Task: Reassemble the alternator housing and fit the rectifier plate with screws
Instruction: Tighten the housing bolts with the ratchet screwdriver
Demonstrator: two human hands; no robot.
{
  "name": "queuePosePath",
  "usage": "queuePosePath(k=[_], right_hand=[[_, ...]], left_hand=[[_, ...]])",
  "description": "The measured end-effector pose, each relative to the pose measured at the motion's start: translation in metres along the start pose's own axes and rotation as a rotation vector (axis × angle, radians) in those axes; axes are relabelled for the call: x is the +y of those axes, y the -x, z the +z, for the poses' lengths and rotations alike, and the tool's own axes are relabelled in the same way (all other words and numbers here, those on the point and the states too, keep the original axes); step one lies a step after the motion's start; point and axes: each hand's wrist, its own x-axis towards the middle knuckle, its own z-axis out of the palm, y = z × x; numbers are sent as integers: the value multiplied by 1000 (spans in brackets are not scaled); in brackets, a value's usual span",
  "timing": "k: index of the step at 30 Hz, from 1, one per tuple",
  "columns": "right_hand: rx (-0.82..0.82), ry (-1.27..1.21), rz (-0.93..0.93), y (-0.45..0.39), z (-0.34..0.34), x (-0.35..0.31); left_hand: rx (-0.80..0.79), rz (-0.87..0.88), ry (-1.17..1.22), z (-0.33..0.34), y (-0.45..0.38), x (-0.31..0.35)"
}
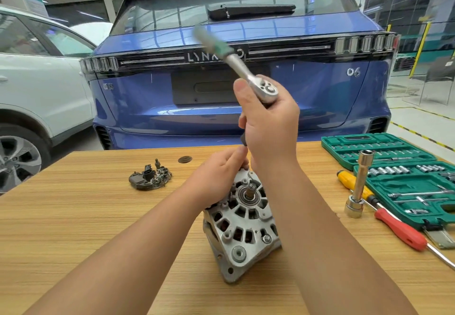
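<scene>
Gripping ratchet (246, 68) in right hand (268, 127) at frame centre, left hand (221, 172) pinching extension (243, 139) above alternator (243, 218).

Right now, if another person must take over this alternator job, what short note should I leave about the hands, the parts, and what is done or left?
Right hand: grips the ratchet wrench at its head, raised above the alternator, handle pointing up and away.
Left hand: holds the top edge of the alternator housing, steadying it tilted on the wooden table.
Rectifier plate: lies apart on the table, to the left, not fitted.
Socket set, open, and screwdrivers are to the right.
Done: housing halves appear joined; one bolt shows at the lower right.
Left: finish tightening the housing, then fit the rectifier plate with screws.
</scene>
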Motion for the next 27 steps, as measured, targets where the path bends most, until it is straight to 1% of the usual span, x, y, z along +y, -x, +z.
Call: queuePosePath(k=[1,4,7,11,14,16,19,21,22,23,25,27], right_hand=[[-13,-6,17,-1,0,-1],[-177,-150,91,-3,-7,-3],[-207,-263,164,-4,-14,-3],[-319,-378,280,-9,-22,-10],[-303,-468,288,-9,-23,-11],[-267,-458,228,-6,-20,-7],[-231,-163,-54,1,-13,-2],[-277,-48,-164,3,-13,2],[-324,-43,-171,2,-14,3],[-379,-74,-140,0,-17,3],[-472,-243,16,-4,-23,1],[-521,-381,140,-8,-28,0]], left_hand=[[5,2,-5,0,1,0],[3,2,34,-1,-1,1],[13,18,30,0,-3,-1],[26,19,10,1,-3,-3],[30,12,-3,1,-4,-3],[39,12,7,1,-3,-3],[21,1,44,1,-3,-1],[20,-4,52,1,-1,0],[23,-15,52,1,-1,0],[25,-29,56,1,0,0],[24,-42,66,1,0,0],[28,-39,72,1,0,0]])
